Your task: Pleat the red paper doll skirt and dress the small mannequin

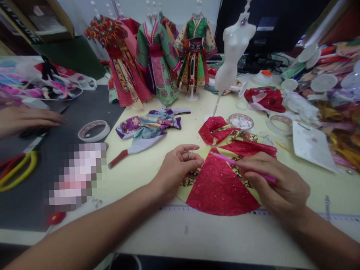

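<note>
A miniature robe (219, 187) is laid flat on the pale yellow worktop (139, 168), near its front edge. Its skirt is spread as a fan of red patterned cloth, edged with bands of floral print. The curved hem is turned towards the person and the narrow waist away, with the red-collared bodice lying beyond it.

The left hand (177, 167) is set on the left of the waist with the fingers curled. Whether the cloth is pinched or only pressed cannot be told. A thin pink stick (229, 160) is gripped in the right hand (277, 182). Its long axis runs up and to the left, and its tip is brought to the waist.

A crumpled purple and blue garment (148, 126) is seen just beyond the left hand, and a roll of tape (94, 130) at the edge of a dark mat (22, 205). Yellow-handled scissors (17, 172) are left on that mat, where another person's hand (21, 120) rests. Dressed doll forms (157, 60) and a bare white mannequin (234, 49) are stood at the back. Scraps are heaped on the right.
</note>
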{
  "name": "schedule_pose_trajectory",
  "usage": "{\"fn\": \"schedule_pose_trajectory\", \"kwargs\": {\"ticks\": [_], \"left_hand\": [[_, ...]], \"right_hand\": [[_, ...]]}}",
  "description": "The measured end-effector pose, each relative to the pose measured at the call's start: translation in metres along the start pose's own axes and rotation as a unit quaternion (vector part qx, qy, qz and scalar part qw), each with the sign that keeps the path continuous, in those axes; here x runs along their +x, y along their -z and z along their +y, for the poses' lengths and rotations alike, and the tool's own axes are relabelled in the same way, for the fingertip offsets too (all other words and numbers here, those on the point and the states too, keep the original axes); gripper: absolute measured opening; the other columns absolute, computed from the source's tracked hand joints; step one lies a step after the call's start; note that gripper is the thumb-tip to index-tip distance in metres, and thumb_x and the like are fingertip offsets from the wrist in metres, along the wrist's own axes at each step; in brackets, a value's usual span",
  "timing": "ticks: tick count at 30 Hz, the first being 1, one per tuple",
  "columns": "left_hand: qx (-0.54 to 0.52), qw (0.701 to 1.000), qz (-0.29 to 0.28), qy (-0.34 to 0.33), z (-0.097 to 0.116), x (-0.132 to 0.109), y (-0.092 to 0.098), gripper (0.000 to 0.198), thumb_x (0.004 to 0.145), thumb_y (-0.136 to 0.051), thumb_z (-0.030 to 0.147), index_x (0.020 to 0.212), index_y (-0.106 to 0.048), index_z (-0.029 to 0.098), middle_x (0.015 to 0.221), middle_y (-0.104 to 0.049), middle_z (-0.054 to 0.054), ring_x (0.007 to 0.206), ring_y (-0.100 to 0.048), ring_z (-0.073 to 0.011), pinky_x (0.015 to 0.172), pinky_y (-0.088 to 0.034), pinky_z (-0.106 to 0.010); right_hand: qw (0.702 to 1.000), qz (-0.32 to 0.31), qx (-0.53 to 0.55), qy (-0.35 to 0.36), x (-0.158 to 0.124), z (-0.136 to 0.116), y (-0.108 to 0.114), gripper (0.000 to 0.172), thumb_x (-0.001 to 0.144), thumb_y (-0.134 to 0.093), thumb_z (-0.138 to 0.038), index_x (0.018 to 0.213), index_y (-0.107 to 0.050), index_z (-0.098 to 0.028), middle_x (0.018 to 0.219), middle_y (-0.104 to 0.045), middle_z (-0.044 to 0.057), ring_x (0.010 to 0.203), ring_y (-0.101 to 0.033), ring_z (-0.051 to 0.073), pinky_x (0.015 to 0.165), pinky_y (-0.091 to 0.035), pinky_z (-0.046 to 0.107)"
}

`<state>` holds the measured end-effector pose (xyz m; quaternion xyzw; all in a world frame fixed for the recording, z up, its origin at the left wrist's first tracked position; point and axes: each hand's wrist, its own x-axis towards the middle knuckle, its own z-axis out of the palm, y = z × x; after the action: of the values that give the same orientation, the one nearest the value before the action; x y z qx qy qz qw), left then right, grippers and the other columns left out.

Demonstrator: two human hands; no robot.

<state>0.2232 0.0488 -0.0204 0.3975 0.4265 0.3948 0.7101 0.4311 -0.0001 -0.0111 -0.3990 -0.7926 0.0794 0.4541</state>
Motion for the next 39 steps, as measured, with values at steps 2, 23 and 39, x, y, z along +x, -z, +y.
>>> {"fn": "schedule_pose_trajectory", "kwargs": {"ticks": [2, 23, 39], "left_hand": [[0.002, 1.0, 0.002, 0.001, 0.0002, -0.0001, 0.0001, 0.041, 0.066, -0.07, 0.012, 0.103, -0.053, 0.015, 0.074, -0.062, 0.001, 0.062, -0.057, -0.0064, 0.057, -0.042, -0.018], [0.005, 1.0, -0.002, -0.011, -0.0028, 0.0003, -0.0001, 0.04, 0.065, -0.07, 0.011, 0.102, -0.053, 0.014, 0.071, -0.062, 0.001, 0.06, -0.056, -0.006, 0.058, -0.041, -0.018], [0.021, 1.0, -0.002, -0.017, -0.0034, 0.0003, 0.0009, 0.04, 0.065, -0.07, 0.015, 0.102, -0.053, 0.017, 0.073, -0.062, 0.001, 0.06, -0.055, -0.006, 0.054, -0.039, -0.017]], "right_hand": [[1.0, 0.002, 0.0, 0.012, -0.0008, -0.001, 0.0002, 0.023, 0.08, -0.055, -0.009, 0.099, -0.062, -0.021, 0.079, -0.063, 0.004, 0.074, -0.061, 0.015, 0.062, -0.05, 0.027], [0.999, -0.02, -0.012, 0.038, 0.0025, -0.0042, -0.0054, 0.016, 0.08, -0.055, -0.008, 0.091, -0.061, -0.017, 0.075, -0.064, 0.004, 0.071, -0.062, 0.014, 0.066, -0.052, 0.028], [0.999, -0.022, -0.021, 0.04, 0.0026, -0.0061, -0.0033, 0.018, 0.08, -0.055, -0.011, 0.093, -0.062, -0.02, 0.076, -0.065, 0.004, 0.072, -0.064, 0.016, 0.065, -0.054, 0.03]]}}
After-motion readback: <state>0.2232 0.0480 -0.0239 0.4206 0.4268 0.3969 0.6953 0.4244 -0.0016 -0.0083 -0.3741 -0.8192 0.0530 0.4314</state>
